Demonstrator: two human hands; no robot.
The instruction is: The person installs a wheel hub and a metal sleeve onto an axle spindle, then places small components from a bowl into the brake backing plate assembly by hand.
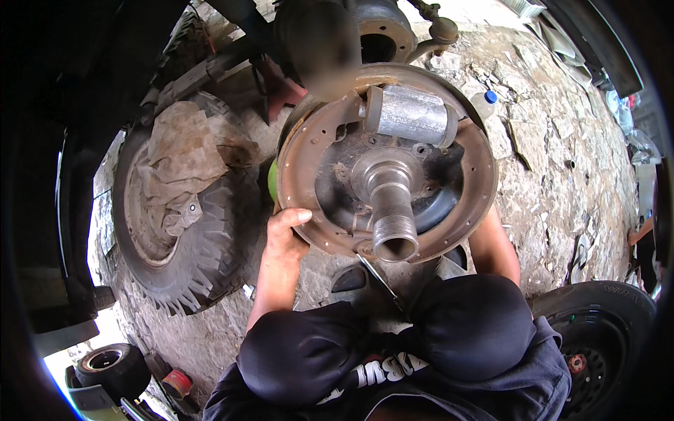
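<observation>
In front of me is a rusty drum brake assembly with a curved brake shoe (303, 168) on its left and another brake shoe (481, 175) on its right. A hollow, threaded axle spindle (393, 210) sticks out of its middle toward me. At the top, a silvery cylinder (411, 116) sits between the shoe ends. My left hand (286, 235) grips the lower edge of the left shoe, its thumb on the face and its fingers behind. My right forearm (495, 249) reaches behind the lower right edge, where the hand is hidden. A thin metal rod (379, 281) slants below the assembly.
A large treaded tyre (217, 238) with a brown cloth (184, 151) over it lies at left. Another wheel (604, 337) is at lower right. A blue-capped bottle (484, 104) stands on broken stone paving. Dark vehicle parts (382, 35) hang beyond the brake. Someone's arm (640, 231) shows far right.
</observation>
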